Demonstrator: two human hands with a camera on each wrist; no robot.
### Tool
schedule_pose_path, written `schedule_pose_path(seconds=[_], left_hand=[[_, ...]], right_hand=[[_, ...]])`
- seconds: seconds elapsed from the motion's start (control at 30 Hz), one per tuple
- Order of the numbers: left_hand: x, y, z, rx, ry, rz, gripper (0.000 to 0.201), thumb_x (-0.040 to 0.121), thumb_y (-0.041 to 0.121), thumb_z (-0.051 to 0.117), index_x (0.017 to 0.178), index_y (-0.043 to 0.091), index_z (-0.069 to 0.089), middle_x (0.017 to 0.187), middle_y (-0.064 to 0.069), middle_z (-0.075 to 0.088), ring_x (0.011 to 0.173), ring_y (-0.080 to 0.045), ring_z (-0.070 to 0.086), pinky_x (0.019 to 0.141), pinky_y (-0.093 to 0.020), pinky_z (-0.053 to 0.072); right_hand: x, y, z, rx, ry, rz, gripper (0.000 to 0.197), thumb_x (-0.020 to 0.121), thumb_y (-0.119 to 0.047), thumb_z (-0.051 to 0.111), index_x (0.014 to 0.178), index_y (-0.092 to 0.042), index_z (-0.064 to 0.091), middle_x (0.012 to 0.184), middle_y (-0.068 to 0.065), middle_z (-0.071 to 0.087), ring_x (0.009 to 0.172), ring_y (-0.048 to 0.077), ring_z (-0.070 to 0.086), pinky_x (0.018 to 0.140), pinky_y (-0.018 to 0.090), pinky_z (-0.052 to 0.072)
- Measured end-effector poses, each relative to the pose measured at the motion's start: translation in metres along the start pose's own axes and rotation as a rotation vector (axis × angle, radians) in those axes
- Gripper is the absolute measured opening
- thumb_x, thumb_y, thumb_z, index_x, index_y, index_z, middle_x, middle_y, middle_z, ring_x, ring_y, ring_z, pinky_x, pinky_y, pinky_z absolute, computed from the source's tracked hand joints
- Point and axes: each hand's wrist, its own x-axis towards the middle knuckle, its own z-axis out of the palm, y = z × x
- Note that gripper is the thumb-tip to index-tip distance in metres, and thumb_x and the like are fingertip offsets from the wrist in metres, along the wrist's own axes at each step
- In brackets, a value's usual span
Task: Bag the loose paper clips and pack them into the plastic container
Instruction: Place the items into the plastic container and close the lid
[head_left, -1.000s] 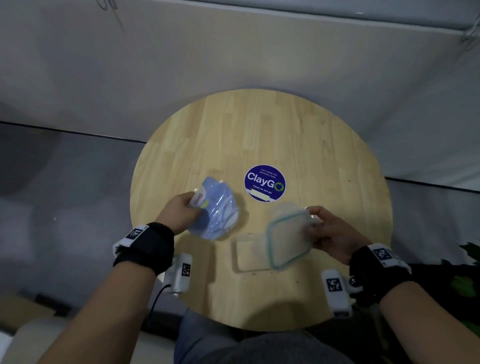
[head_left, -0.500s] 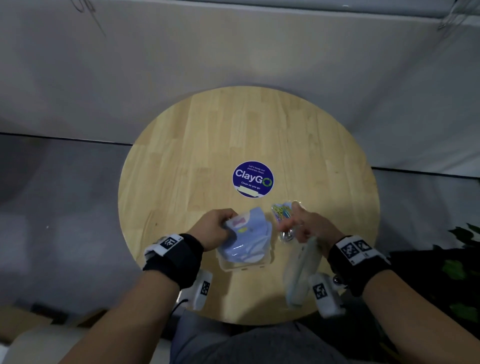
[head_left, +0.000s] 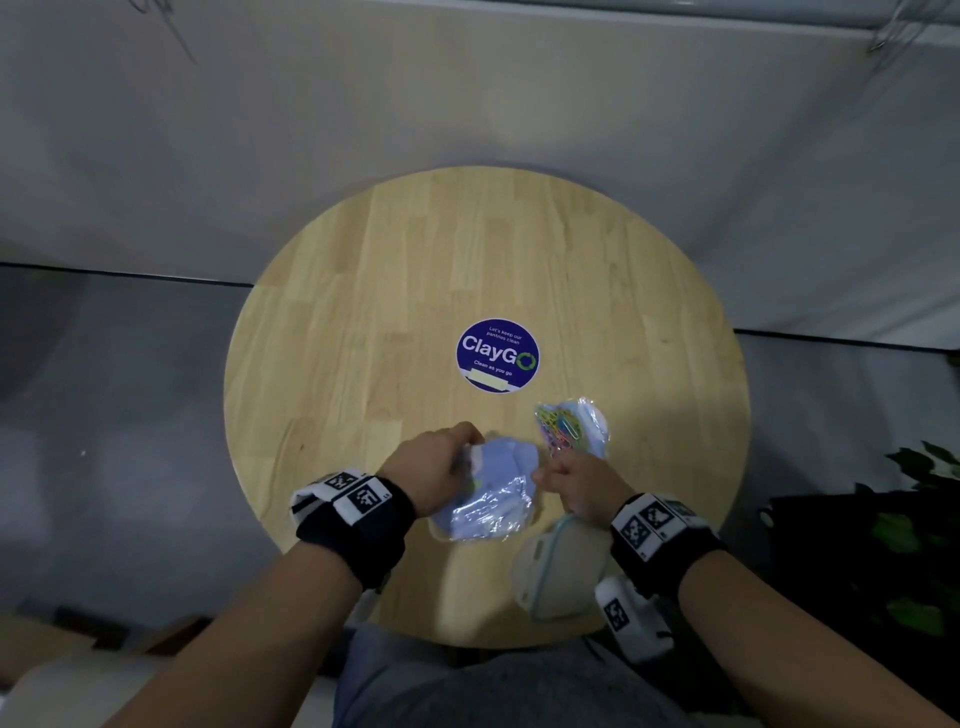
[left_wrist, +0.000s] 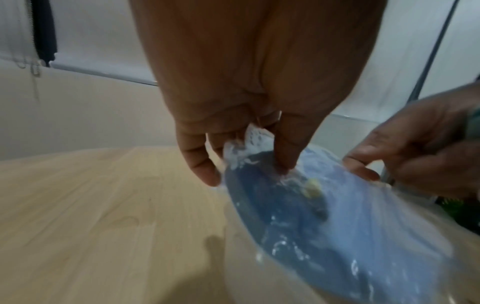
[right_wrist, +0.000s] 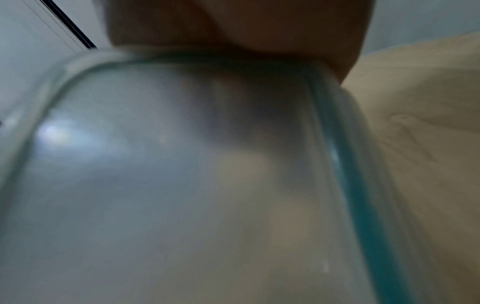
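Now a crinkled blue bag (head_left: 491, 493) fills the clear container (left_wrist: 259, 273).

An office pantry or break area: a round wooden table (head_left: 415, 291) bears a "ClayGo" sticker (head_left: 497, 355) about keeping pantries clean, with plain partition walls (head_left: 467, 104) and a plant (head_left: 919, 509) nearby.

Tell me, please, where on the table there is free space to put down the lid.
Free: the bare wood left of the left hand, and everything beyond the ClayGo sticker. Crowded: the near edge, where the blue bag, the clip bag, right hand and lid are.
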Motion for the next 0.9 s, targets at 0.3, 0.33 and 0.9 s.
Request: schedule_pose_path(seconds=[0.3,0.33,0.9], left_hand=[[-0.002,0.007,0.006,0.032,0.073,0.037,0.016,0.089,0.027,0.054,0.096,0.013,0.053,0.093,-0.009,0.062,0.085,-0.030,0.057,0.067,-0.033,0.041],[-0.002,0.009,0.005,0.030,0.086,0.040,0.017,0.089,0.028,0.055,0.094,0.012,0.053,0.091,-0.010,0.063,0.083,-0.030,0.056,0.066,-0.033,0.040],[-0.020,0.007,-0.017,-0.655,0.079,-0.196,0.053,0.082,-0.007,0.043,0.120,0.030,0.049,0.079,-0.002,0.049,0.063,-0.017,0.047,0.061,-0.024,0.039]], right_hand=[[0.008,-0.024,0.017,-0.277,-0.017,-0.063,0.022,0.090,-0.031,0.052,0.081,-0.014,0.042,0.084,0.009,0.052,0.084,0.027,0.053,0.075,0.035,0.039],[0.009,-0.024,0.018,-0.273,-0.025,-0.067,0.022,0.090,-0.031,0.052,0.084,-0.013,0.042,0.086,0.009,0.053,0.084,0.026,0.052,0.075,0.033,0.038],[0.007,-0.017,0.006,-0.110,-0.204,-0.056,0.040,0.091,-0.035,0.055,0.105,0.002,0.061,0.109,0.023,0.066,0.102,0.035,0.061,0.096,0.045,0.044]])
